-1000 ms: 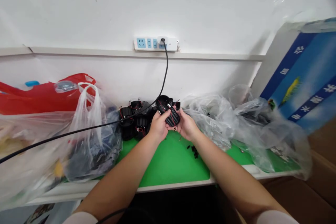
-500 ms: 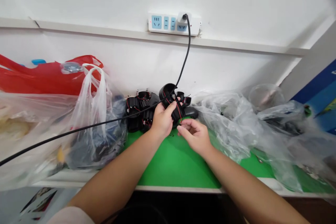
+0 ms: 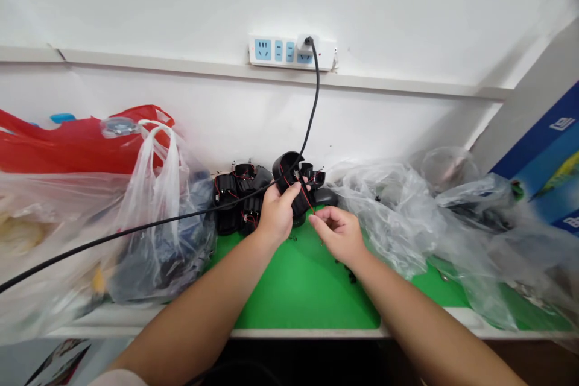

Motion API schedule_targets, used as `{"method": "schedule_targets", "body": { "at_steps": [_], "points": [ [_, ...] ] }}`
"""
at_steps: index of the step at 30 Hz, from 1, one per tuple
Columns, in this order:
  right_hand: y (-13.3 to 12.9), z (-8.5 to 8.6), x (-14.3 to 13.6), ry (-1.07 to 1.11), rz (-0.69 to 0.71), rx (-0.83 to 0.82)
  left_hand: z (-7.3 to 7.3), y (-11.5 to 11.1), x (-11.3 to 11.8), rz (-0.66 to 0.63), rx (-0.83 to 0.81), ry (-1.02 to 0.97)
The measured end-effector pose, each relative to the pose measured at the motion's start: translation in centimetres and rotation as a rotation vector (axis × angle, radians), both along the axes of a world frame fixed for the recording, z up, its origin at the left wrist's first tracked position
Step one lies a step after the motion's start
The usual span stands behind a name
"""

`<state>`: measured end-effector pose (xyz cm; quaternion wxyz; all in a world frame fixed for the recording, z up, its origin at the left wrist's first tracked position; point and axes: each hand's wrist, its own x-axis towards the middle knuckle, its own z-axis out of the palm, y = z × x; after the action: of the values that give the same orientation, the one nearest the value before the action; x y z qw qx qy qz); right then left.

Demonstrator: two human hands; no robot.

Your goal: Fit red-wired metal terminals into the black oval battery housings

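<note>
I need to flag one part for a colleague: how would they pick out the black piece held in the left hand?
Below the white power strip, black ribbed plastic housings cluster at the green mat's back edge. The flagged black housing is raised off the mat in the left hand, trailing a red wire.

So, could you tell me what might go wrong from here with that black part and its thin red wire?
The right hand pinches the thin red wire while the left hand grips the black part; a hard tug might snap it or pull it loose. The black power cable runs close past the left hand and could snag. Small black bits lie loose on the green mat near the right wrist and might be swept off.
</note>
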<state>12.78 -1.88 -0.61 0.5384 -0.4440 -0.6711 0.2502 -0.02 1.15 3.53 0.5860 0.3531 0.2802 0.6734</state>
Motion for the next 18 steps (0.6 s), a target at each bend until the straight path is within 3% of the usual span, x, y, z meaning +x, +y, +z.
{"method": "schedule_targets", "body": {
  "at_steps": [11, 14, 18],
  "points": [
    [0.1, 0.6, 0.6, -0.203, -0.047, 0.313, 0.5, -0.4, -0.5, -0.069, -0.103, 0.087],
    [0.0, 0.5, 0.8, -0.243, 0.035, 0.364, 0.4, -0.3, -0.6, -0.076, -0.120, 0.098],
    [-0.1, 0.9, 1.2, -0.324, 0.252, 0.380, 0.2, -0.1, -0.7, -0.083, -0.171, 0.117]
  ]
}}
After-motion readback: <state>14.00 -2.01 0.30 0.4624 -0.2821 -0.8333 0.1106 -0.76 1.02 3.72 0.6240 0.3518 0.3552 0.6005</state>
